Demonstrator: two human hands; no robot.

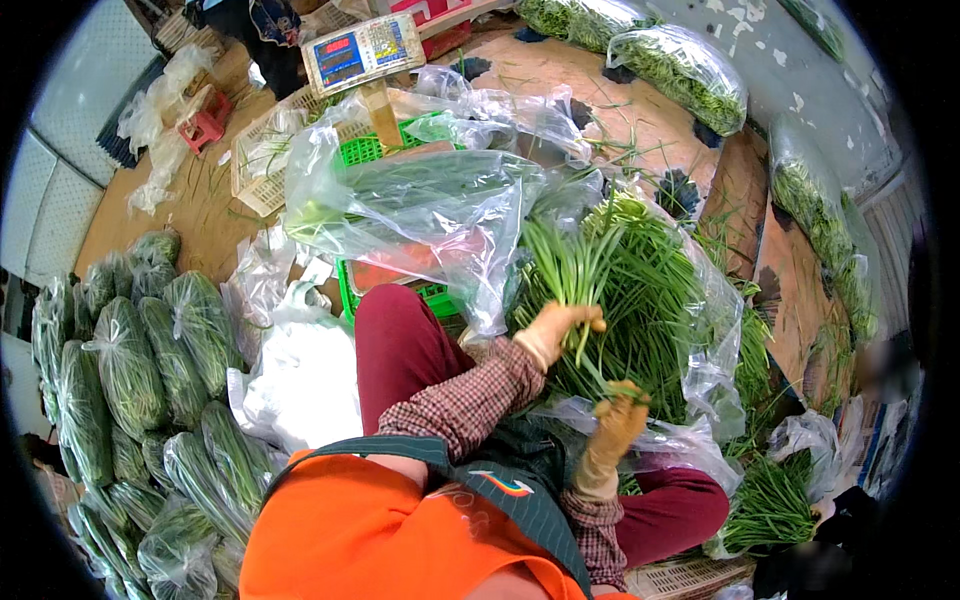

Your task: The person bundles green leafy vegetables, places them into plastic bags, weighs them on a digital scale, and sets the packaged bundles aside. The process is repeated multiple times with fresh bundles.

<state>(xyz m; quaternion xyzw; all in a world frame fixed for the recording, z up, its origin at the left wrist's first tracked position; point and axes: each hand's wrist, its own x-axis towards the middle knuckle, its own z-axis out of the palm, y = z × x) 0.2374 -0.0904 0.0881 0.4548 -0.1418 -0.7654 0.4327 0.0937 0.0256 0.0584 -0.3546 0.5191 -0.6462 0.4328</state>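
Observation:
My gloved left hand [556, 330] is closed around a bunch of long green leafy stalks, which look like garlic chives [574, 262]. Their pale ends fan out away from me. Just below, my gloved right hand [621, 429] pinches a few thin green leaves beneath the bunch; whether these belong to it, I cannot tell. Both hands are over a large heap of the same greens [652, 307], lying on clear plastic sheeting [712, 397]. Beyond my knee, a clear plastic bag [442, 187] with greens inside rests over a green plastic crate [442, 300] by a digital scale display [364, 54].
Bagged greens [131, 367] are piled at the left, beside a white plastic bag [307, 367]. More filled bags [679, 79] line the wall. A red stool [206, 120] and a person's dark-clothed legs [274, 45] appear at upper left. Loose greens [776, 502] lie at lower right.

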